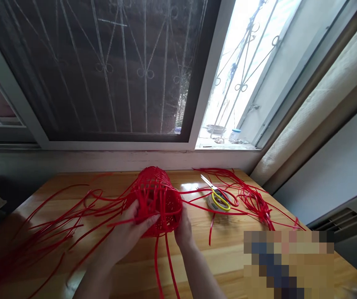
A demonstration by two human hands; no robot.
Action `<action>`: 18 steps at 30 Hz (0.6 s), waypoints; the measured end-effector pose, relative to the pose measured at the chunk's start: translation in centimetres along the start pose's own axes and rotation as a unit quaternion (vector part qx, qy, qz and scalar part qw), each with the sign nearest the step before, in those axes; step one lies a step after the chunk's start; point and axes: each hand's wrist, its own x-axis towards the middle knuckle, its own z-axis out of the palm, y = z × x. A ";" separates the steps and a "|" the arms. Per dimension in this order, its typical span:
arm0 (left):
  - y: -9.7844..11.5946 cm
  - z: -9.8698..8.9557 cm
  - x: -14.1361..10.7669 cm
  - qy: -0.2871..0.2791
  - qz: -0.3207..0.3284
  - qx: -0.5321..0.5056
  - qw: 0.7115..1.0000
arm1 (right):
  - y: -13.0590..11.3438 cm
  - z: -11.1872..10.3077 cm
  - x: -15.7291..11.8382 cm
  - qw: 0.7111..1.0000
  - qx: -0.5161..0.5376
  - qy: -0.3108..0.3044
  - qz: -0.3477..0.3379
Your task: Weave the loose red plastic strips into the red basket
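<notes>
A red woven basket [153, 178] lies on its side on the wooden table [134, 274], its open end facing me. Long loose red strips [53, 220] fan out from it to the left, right and front. My left hand [134, 228] is at the basket's left rim, thumb and fingers closed on a red strip there. Against the right side of the basket rests my right hand [183, 228], its fingers mostly hidden behind the rim. Whether those hidden fingers grip the wall shows only in part, though the hand curves round it.
Scissors with yellow handles [220, 200] lie on a round object [211, 203] right of the basket. A tangled bundle of red strips [259, 205] is at the table's right. Behind stands a window [119, 145]; a pixelated patch covers the lower right.
</notes>
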 end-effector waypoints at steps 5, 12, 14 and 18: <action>0.6 -0.1 0.9 0.054 -0.090 -0.117 0.987 | -6.1 -1.7 -0.9 0.951 -0.306 -0.031 -0.030; -0.3 0.0 1.3 0.043 -0.109 -0.172 0.978 | -12.2 -0.6 -4.7 0.868 -0.445 -0.170 -0.138; -0.3 0.2 1.3 0.033 -0.116 -0.184 0.975 | -11.1 0.2 -4.8 0.868 -0.441 -0.142 -0.179; 0.0 0.4 1.2 0.017 -0.114 -0.181 0.977 | -9.6 0.9 -4.5 0.852 -0.434 -0.089 -0.279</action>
